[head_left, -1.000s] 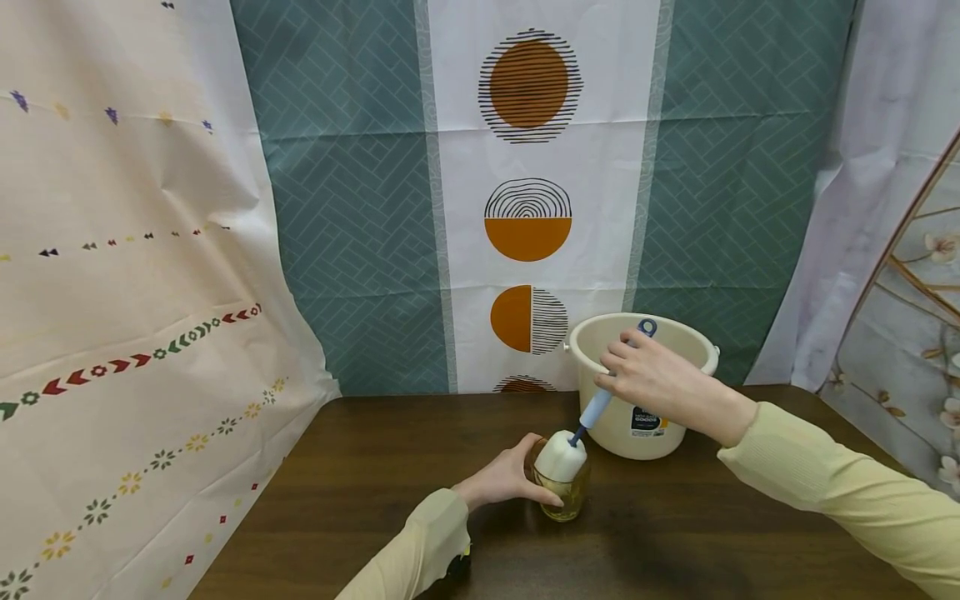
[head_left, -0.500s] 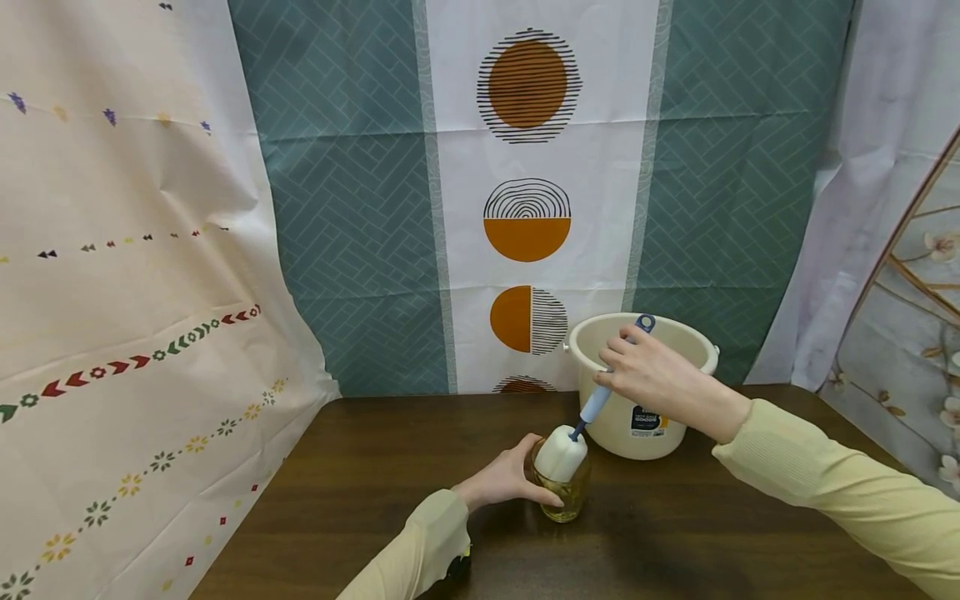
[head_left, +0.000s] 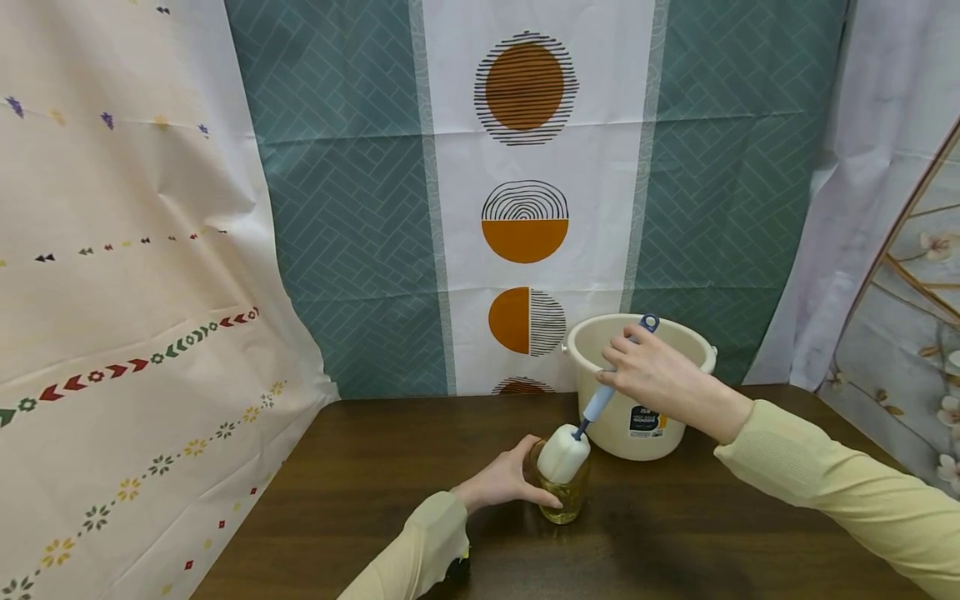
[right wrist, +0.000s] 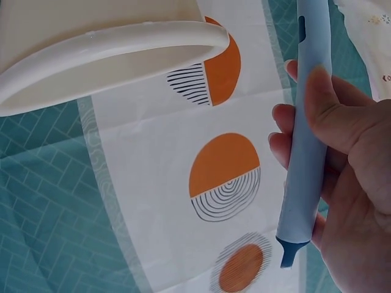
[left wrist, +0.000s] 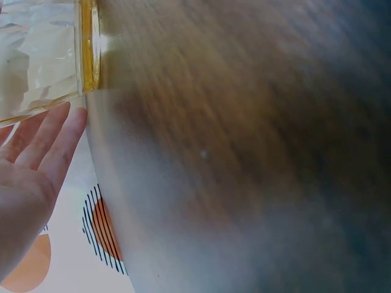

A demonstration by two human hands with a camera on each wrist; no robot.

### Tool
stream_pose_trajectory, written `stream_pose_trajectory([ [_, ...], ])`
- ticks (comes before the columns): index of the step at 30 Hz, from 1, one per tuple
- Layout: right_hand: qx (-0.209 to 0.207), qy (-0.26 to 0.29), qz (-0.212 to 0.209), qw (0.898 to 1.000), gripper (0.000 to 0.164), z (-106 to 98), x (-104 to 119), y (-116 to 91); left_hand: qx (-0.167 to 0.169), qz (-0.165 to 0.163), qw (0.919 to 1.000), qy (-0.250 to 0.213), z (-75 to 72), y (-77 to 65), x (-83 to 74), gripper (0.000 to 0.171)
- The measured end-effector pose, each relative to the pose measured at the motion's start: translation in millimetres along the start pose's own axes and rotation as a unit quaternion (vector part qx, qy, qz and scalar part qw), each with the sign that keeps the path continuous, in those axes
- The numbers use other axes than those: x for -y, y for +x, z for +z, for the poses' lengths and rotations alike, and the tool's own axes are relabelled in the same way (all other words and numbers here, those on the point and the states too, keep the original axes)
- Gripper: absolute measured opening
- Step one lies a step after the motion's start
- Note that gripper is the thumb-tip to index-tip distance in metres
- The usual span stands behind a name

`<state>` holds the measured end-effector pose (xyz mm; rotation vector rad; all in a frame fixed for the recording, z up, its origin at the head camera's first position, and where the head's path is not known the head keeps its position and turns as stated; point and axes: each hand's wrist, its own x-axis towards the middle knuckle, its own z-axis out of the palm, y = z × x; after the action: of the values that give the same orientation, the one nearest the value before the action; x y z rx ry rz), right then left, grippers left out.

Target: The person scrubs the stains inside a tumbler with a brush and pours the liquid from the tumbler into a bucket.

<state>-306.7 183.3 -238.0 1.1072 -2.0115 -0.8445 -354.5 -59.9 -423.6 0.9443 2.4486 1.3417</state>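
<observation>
My left hand (head_left: 506, 482) holds an amber, see-through glass (head_left: 567, 505) upright on the table, thumb on the near side and fingers around the far side. In the left wrist view, fingers (left wrist: 58, 137) lie along the faceted glass (left wrist: 40, 58). A cleaning brush with a white sponge head (head_left: 562, 452) stands tilted in the glass mouth, its lower part inside and its top above the rim. My right hand (head_left: 654, 377) grips the brush's light blue handle (right wrist: 307, 152), thumb on one side and fingers curled behind it in the right wrist view.
Just behind the glass stands a cream bucket (head_left: 633, 442) with a dark label, partly covered by my right hand. A small black object (head_left: 459, 568) lies partly hidden by the left sleeve. Patterned curtains (head_left: 360, 208) hang around the brown wooden table (head_left: 360, 467).
The sponge head and handle have shifted slightly within the glass mouth, with the right hand moving a little along. My left hand keeps its hold on the glass in place.
</observation>
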Motion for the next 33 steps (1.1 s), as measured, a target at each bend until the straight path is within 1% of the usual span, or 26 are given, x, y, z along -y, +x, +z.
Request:
stream_pose_trajectory([
  [4, 0.001, -0.004, 0.0, 1.0, 0.028, -0.4, 0.2, -1.0, 0.003, 0.009, 0.9999, -0.009, 0.4, -0.3, 1.1, 0.067],
  [8, -0.003, -0.005, 0.0, 1.0, 0.028, 0.0, 0.3, -1.9, 0.003, 0.014, 0.9999, -0.005, 0.5, -0.5, 1.2, 0.068],
  [17, -0.011, -0.004, -0.012, 1.0, 0.028, -1.4, -1.8, -4.1, 0.004, 0.01, 0.9999, -0.001, 0.0, -0.5, -0.1, 0.067],
  [25, -0.014, 0.006, -0.009, 1.0, 0.032, -2.3, -1.7, -7.0, 0.003, 0.005, 1.0, -0.003, -0.2, -0.7, -1.6, 0.066],
  [33, -0.019, 0.021, -0.017, 0.999, 0.034, -4.5, -0.6, -7.3, 0.005, 0.012, 0.9999, -0.011, -0.5, -0.2, -1.3, 0.065],
])
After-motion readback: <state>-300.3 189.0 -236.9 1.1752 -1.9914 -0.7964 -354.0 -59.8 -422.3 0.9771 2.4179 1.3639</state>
